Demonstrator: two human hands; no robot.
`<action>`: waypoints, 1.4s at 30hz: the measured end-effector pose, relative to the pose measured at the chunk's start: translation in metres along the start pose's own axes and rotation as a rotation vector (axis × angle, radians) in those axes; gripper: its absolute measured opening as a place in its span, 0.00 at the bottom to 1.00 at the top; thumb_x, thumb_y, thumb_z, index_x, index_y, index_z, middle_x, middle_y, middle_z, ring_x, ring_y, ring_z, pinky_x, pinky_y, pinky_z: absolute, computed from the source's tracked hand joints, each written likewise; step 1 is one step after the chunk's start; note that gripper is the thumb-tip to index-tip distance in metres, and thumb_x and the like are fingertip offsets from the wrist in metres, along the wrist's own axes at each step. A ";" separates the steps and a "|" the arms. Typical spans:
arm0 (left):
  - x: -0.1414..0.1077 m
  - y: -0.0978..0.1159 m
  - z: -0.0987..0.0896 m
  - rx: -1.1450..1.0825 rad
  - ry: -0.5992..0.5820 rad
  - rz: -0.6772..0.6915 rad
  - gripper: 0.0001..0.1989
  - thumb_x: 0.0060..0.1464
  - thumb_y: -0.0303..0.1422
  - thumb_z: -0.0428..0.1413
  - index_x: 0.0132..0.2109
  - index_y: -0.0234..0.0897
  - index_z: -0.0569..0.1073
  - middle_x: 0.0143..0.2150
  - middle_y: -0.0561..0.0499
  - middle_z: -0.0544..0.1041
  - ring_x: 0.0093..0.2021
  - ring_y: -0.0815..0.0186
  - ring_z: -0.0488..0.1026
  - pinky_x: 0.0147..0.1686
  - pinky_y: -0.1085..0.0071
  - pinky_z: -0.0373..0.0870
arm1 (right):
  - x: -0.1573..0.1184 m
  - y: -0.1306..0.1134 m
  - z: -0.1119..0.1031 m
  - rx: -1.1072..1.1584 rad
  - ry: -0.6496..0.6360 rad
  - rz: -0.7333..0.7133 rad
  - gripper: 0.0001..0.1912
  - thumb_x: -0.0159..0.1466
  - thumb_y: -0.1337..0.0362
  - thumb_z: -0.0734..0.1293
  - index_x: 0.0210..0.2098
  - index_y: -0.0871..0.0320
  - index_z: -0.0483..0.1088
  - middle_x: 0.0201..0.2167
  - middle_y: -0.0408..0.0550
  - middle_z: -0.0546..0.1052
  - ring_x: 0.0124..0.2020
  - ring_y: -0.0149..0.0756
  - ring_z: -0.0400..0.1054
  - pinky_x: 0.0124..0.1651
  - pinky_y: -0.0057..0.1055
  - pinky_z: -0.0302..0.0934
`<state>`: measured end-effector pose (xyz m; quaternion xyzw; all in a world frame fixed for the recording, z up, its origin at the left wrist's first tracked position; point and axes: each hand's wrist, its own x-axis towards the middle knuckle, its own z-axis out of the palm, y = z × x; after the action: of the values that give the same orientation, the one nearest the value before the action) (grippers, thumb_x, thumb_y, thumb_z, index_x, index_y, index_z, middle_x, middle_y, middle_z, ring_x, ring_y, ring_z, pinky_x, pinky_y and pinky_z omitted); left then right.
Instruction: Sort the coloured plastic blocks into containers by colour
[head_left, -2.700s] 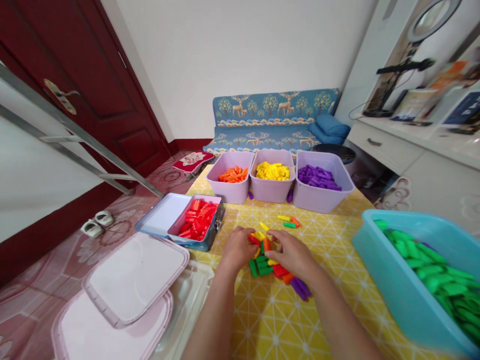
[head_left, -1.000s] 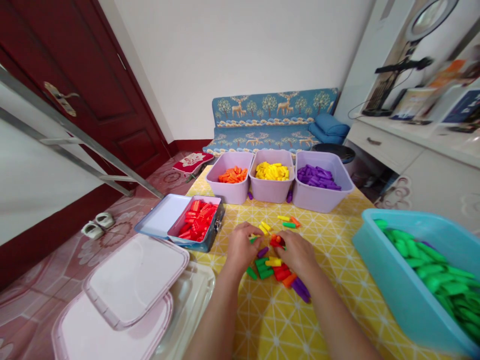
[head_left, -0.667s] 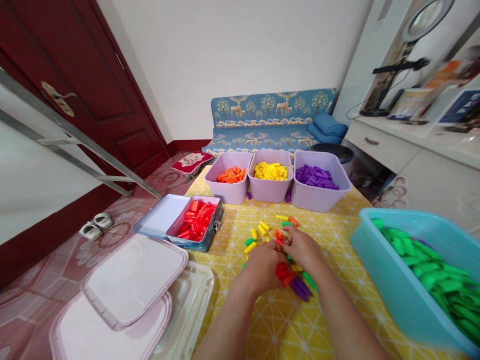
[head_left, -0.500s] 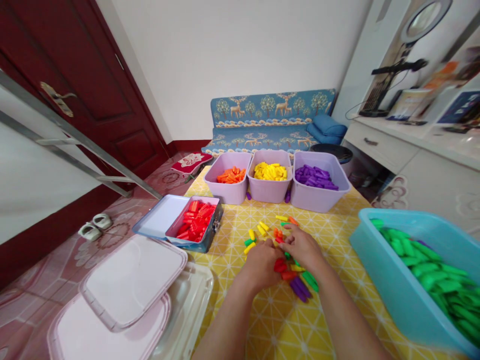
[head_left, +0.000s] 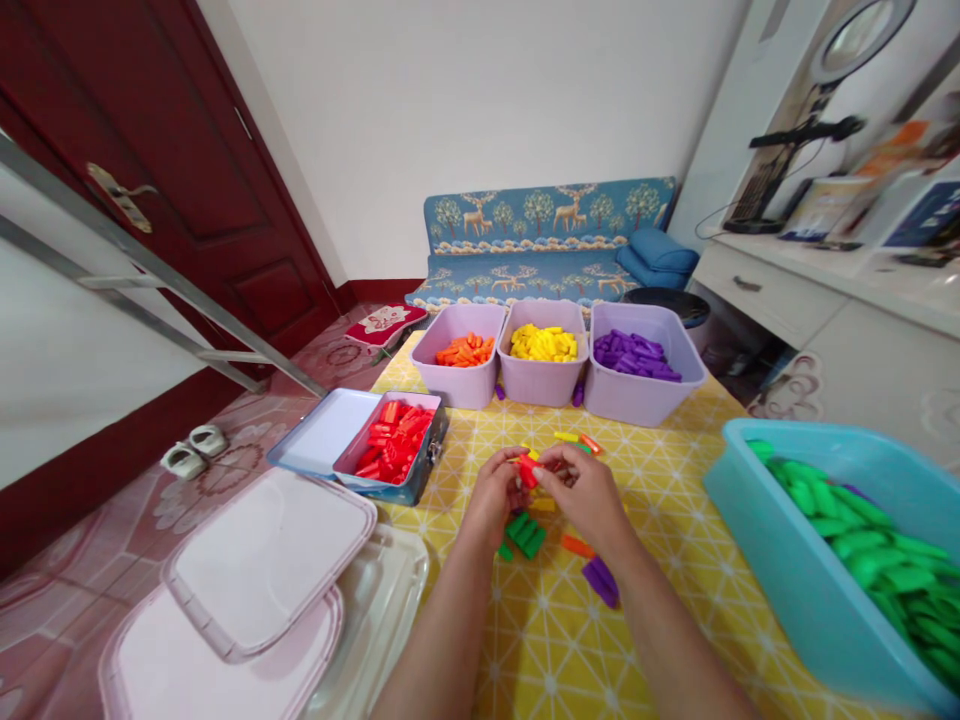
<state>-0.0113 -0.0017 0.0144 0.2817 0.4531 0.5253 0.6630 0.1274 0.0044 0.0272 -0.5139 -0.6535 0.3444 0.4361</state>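
Close together above the yellow patterned table, my left hand [head_left: 495, 492] and my right hand [head_left: 586, 492] both have their fingers closed around a small red plastic piece [head_left: 529, 472]. My fingers partly cover it, so whether it is one piece or several joined is hard to tell. Just below my left hand lie several green pieces [head_left: 526, 536]. An orange piece [head_left: 577, 546] and some purple pieces [head_left: 601, 582] rest near my right wrist. Past my fingertips are a yellow piece [head_left: 567, 437] and another orange piece [head_left: 591, 444].
Lilac bins of orange [head_left: 459, 388], yellow [head_left: 541, 382] and purple pieces [head_left: 643, 398] line the far side. An open tin [head_left: 411, 492] with red pieces stands left, near stacked lids [head_left: 270, 560]. On the right is a turquoise bin [head_left: 787, 560] of green pieces.
My hands have come up from the pile and now meet around a red piece. Red pieces have left the spot near my wrists, and a green cluster shows below my left hand.
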 end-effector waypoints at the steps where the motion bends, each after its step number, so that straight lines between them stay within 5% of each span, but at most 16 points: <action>1: -0.001 0.001 0.000 -0.039 -0.031 -0.031 0.19 0.44 0.38 0.56 0.45 0.37 0.70 0.28 0.54 0.73 0.23 0.72 0.68 0.23 0.76 0.67 | -0.001 -0.003 0.004 -0.053 0.005 -0.029 0.05 0.57 0.61 0.67 0.31 0.55 0.71 0.31 0.46 0.76 0.29 0.35 0.70 0.33 0.31 0.64; 6: -0.007 0.000 -0.001 0.025 -0.221 -0.076 0.26 0.51 0.52 0.55 0.46 0.35 0.72 0.31 0.51 0.73 0.24 0.72 0.69 0.21 0.77 0.65 | -0.005 -0.011 0.008 -0.223 -0.010 -0.120 0.02 0.56 0.67 0.67 0.27 0.54 0.71 0.32 0.46 0.74 0.29 0.34 0.66 0.33 0.32 0.62; 11: -0.009 0.014 -0.007 0.134 -0.173 -0.043 0.25 0.45 0.49 0.61 0.42 0.31 0.74 0.23 0.56 0.66 0.19 0.77 0.61 0.17 0.81 0.52 | -0.001 -0.007 0.000 0.038 -0.071 -0.030 0.11 0.56 0.63 0.67 0.39 0.55 0.73 0.35 0.46 0.76 0.29 0.33 0.70 0.35 0.32 0.65; 13: -0.011 0.032 -0.017 0.239 -0.023 0.091 0.25 0.48 0.49 0.58 0.43 0.31 0.75 0.24 0.54 0.68 0.19 0.76 0.62 0.18 0.80 0.54 | 0.001 -0.001 -0.004 0.100 -0.016 0.037 0.14 0.56 0.61 0.67 0.42 0.57 0.72 0.34 0.47 0.77 0.30 0.34 0.71 0.35 0.32 0.66; 15: -0.014 0.054 -0.030 0.444 0.247 0.320 0.25 0.53 0.49 0.53 0.46 0.31 0.75 0.26 0.50 0.72 0.23 0.70 0.67 0.23 0.76 0.62 | 0.003 0.005 -0.008 0.096 0.053 0.070 0.14 0.57 0.59 0.66 0.41 0.58 0.72 0.33 0.47 0.77 0.30 0.35 0.72 0.35 0.33 0.67; 17: -0.016 0.072 -0.044 0.691 0.565 0.552 0.25 0.57 0.44 0.50 0.54 0.32 0.71 0.40 0.42 0.76 0.39 0.60 0.74 0.38 0.67 0.71 | 0.005 0.010 -0.012 0.075 0.119 0.083 0.15 0.57 0.58 0.66 0.42 0.58 0.72 0.33 0.49 0.77 0.30 0.36 0.72 0.35 0.34 0.67; 19: -0.016 0.081 -0.054 0.905 0.796 0.680 0.29 0.57 0.40 0.51 0.62 0.30 0.63 0.59 0.34 0.68 0.60 0.51 0.64 0.57 0.56 0.63 | 0.006 0.015 -0.015 0.039 0.178 0.077 0.17 0.57 0.57 0.65 0.44 0.58 0.71 0.35 0.49 0.78 0.30 0.36 0.72 0.36 0.35 0.68; 21: -0.015 0.082 -0.057 1.058 0.869 0.707 0.33 0.55 0.39 0.53 0.65 0.29 0.59 0.67 0.32 0.55 0.68 0.45 0.49 0.64 0.48 0.49 | 0.007 0.020 -0.019 -0.049 0.211 0.067 0.17 0.58 0.57 0.65 0.45 0.58 0.71 0.37 0.50 0.77 0.31 0.37 0.72 0.36 0.35 0.67; 24: -0.013 0.073 -0.047 1.168 0.716 0.723 0.27 0.54 0.37 0.55 0.60 0.33 0.67 0.66 0.35 0.58 0.68 0.44 0.51 0.63 0.47 0.50 | 0.009 0.028 -0.030 -0.232 0.142 0.040 0.15 0.56 0.61 0.66 0.42 0.57 0.73 0.39 0.50 0.77 0.34 0.38 0.72 0.39 0.36 0.65; 27: -0.013 0.059 -0.032 1.185 0.353 0.644 0.22 0.50 0.36 0.58 0.53 0.38 0.74 0.54 0.40 0.72 0.56 0.50 0.68 0.57 0.56 0.62 | 0.008 0.032 -0.039 -0.369 -0.045 0.024 0.16 0.51 0.65 0.70 0.41 0.55 0.75 0.39 0.49 0.78 0.38 0.40 0.72 0.42 0.35 0.64; 30: -0.013 0.039 -0.021 1.239 0.106 0.467 0.33 0.37 0.32 0.66 0.55 0.39 0.73 0.47 0.41 0.75 0.50 0.49 0.71 0.52 0.58 0.65 | 0.001 0.028 -0.035 -0.457 -0.238 0.026 0.25 0.49 0.67 0.71 0.48 0.53 0.74 0.40 0.47 0.78 0.35 0.39 0.72 0.38 0.33 0.63; 38: 0.007 0.003 -0.015 1.288 -0.071 0.489 0.41 0.36 0.25 0.61 0.62 0.38 0.64 0.55 0.39 0.69 0.55 0.50 0.65 0.55 0.60 0.62 | 0.004 0.009 0.008 -0.688 -0.314 0.003 0.52 0.49 0.76 0.68 0.68 0.47 0.46 0.68 0.57 0.52 0.53 0.49 0.68 0.47 0.36 0.61; 42: 0.019 0.003 -0.016 1.280 -0.062 0.499 0.40 0.36 0.24 0.59 0.62 0.36 0.65 0.55 0.39 0.70 0.54 0.52 0.67 0.54 0.62 0.65 | 0.029 0.004 0.010 -0.728 -0.421 -0.043 0.46 0.50 0.72 0.69 0.67 0.55 0.51 0.64 0.59 0.60 0.57 0.49 0.64 0.52 0.36 0.58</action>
<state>-0.0262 0.0159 0.0040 0.7287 0.5765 0.2829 0.2379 0.1170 0.0335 0.0259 -0.5393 -0.8179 0.1792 0.0900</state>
